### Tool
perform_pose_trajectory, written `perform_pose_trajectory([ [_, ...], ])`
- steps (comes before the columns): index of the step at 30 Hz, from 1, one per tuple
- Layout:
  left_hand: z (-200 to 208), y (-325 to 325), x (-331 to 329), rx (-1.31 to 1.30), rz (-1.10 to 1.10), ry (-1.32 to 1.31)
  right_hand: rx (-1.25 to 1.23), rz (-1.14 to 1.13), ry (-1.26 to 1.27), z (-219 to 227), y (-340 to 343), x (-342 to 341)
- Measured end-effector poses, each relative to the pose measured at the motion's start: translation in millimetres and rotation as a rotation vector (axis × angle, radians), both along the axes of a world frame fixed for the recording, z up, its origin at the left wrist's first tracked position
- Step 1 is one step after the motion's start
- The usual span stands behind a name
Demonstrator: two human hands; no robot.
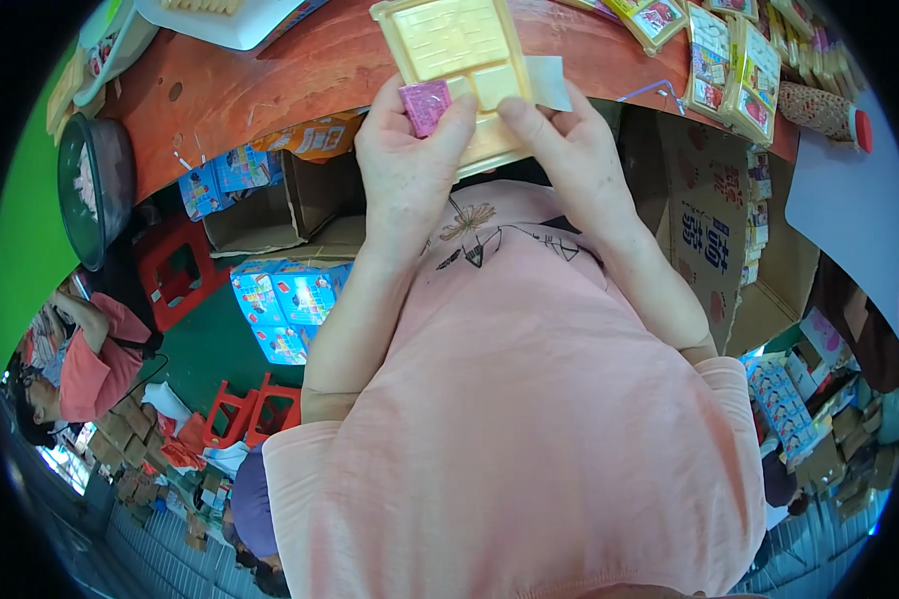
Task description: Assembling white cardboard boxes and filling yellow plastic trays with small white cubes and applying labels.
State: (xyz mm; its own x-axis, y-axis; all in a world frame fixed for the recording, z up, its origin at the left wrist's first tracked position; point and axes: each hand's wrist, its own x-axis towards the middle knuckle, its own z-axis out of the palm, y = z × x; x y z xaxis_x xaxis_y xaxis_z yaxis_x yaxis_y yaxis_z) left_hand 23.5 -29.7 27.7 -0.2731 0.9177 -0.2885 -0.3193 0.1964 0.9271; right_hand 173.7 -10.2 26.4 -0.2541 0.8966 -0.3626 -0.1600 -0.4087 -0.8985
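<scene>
My left hand [407,160] pinches a small pink packet [426,105] against the near left corner of a pale yellow plastic tray [456,45]. My right hand [569,150] grips the tray's near right edge, its fingers on the rim next to a white paper slip [549,82]. The tray has several compartments and lies tilted over the edge of the reddish-brown table [300,75]. Both forearms come up from my pink shirt.
Stacked yellow packed trays [739,60] lie at the table's far right. A white tray [225,20] and a dark bowl [95,185] are at the left. Under the table are cardboard boxes [270,210], blue cartons [290,299] and red stools [255,409]. Another person [85,359] sits lower left.
</scene>
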Motion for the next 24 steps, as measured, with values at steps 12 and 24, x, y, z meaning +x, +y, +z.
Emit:
perform_pose_trajectory([
  [12,8.8,-4.9,16.5,0.148,0.130,0.382,0.028,-0.216,0.052,-4.1,7.5,-1.0],
  [24,-11.6,3.5,4.5,0.275,-0.025,0.805,0.418,-0.251,-0.272,-19.8,-1.8,-7.0],
])
